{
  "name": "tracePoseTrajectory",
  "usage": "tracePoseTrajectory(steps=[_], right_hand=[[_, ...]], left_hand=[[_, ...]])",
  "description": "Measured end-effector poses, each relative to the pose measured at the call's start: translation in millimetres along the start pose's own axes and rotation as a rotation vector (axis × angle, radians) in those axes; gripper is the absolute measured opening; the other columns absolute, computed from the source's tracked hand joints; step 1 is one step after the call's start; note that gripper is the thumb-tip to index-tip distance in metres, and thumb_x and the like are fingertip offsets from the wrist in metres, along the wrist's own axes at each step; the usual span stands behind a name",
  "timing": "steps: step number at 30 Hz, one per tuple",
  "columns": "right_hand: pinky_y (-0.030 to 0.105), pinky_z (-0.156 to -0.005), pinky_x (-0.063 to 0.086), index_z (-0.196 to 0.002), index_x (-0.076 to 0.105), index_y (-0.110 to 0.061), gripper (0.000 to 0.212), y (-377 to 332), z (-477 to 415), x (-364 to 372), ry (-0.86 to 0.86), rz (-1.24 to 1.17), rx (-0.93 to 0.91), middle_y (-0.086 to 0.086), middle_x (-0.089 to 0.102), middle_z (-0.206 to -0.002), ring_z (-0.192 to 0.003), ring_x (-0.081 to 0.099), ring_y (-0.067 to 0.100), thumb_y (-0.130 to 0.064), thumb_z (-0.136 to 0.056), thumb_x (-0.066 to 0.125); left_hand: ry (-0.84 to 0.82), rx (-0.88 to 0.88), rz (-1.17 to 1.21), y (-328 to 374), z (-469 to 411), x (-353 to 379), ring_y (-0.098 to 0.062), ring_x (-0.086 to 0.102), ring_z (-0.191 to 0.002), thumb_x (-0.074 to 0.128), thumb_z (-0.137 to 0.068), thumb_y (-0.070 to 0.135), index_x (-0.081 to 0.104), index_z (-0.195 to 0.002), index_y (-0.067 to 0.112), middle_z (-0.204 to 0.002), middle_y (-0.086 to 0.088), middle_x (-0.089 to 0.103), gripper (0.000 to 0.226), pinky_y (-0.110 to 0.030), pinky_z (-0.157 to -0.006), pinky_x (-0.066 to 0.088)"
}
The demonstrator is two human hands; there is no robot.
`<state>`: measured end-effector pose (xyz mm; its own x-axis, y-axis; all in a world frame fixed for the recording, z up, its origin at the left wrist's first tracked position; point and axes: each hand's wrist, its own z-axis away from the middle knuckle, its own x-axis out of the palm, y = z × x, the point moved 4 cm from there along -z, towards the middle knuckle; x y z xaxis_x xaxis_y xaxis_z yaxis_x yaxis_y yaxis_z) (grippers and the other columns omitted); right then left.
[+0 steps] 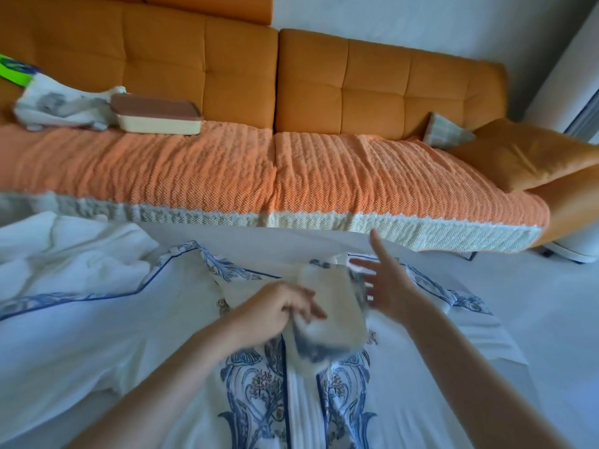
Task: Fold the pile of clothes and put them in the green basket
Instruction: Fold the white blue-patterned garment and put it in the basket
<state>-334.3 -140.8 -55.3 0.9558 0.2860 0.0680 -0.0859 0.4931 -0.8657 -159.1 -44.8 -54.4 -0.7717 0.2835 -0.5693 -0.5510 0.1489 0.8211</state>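
A small folded cream and grey garment (327,314) is blurred, just above a white shirt with blue ornaments (181,322) spread flat below me. My left hand (278,307) grips the folded garment at its left edge. My right hand (385,283) hovers beside its right edge with fingers spread and holds nothing. A crumpled white cloth (74,251) lies at the left. A bright green edge (14,71), cut off by the frame at the far left on the sofa, is too little to identify.
An orange sofa (324,92) with a knitted orange cover (227,170) runs across the back. On its left sit a patterned white cloth (61,106) and a cream box with a brown lid (155,115). Two cushions (525,153) lie at the right end.
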Motion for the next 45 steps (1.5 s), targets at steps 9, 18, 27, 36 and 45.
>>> tracePoseTrajectory(steps=[9,18,27,36,45], right_hand=[[0.022,-0.064,0.047,-0.109,0.063,-0.003,0.061,51,65,-11,0.208,0.554,-0.045,0.011,0.067,-0.088,-0.067,0.057,0.012,-0.051,-0.071,0.072],[0.027,-0.06,0.055,-0.088,0.057,0.006,0.013,60,90,12,-0.153,-0.12,-0.076,0.015,0.061,-0.072,-0.058,0.06,0.02,-0.004,-0.092,0.049],[0.036,-0.07,0.052,-0.074,0.057,-0.016,0.034,53,109,-42,0.517,0.971,-0.325,0.006,0.067,-0.078,-0.071,0.063,0.028,-0.043,-0.093,0.048],[0.026,-0.065,0.058,-0.065,0.054,-0.013,0.025,91,100,20,0.005,1.077,-0.071,-0.003,0.058,-0.048,-0.044,0.057,0.006,-0.022,-0.086,0.065],[0.038,-0.07,0.058,-0.107,0.056,0.011,0.033,92,134,-22,-0.122,-0.143,0.029,0.02,0.066,-0.092,-0.073,0.066,0.025,-0.007,-0.08,0.065]], left_hand=[[0.697,-0.367,0.123,-27,93,4,0.003,0.055,-0.09,0.051,-0.094,0.018,0.054,-0.09,0.025,-0.097,0.012,0.058,0.008,-0.009,-0.066,0.041],[0.518,-0.607,0.924,-15,67,25,-0.024,0.062,-0.082,0.065,-0.085,0.019,0.061,-0.105,0.006,-0.094,-0.011,0.067,0.024,-0.032,-0.071,0.05],[0.589,-0.732,0.608,-50,96,4,-0.027,0.062,-0.055,0.06,-0.09,0.018,0.057,-0.083,0.0,-0.068,-0.014,0.059,0.019,-0.03,-0.046,0.053],[0.542,-0.605,0.625,-30,87,19,-0.027,0.064,-0.072,0.062,-0.088,0.011,0.064,-0.094,0.008,-0.083,-0.012,0.067,0.007,-0.038,-0.069,0.055],[0.53,-0.506,1.405,-35,95,10,-0.022,0.064,-0.073,0.049,-0.09,-0.002,0.057,-0.104,0.002,-0.087,-0.013,0.065,0.017,-0.025,-0.054,0.057]])
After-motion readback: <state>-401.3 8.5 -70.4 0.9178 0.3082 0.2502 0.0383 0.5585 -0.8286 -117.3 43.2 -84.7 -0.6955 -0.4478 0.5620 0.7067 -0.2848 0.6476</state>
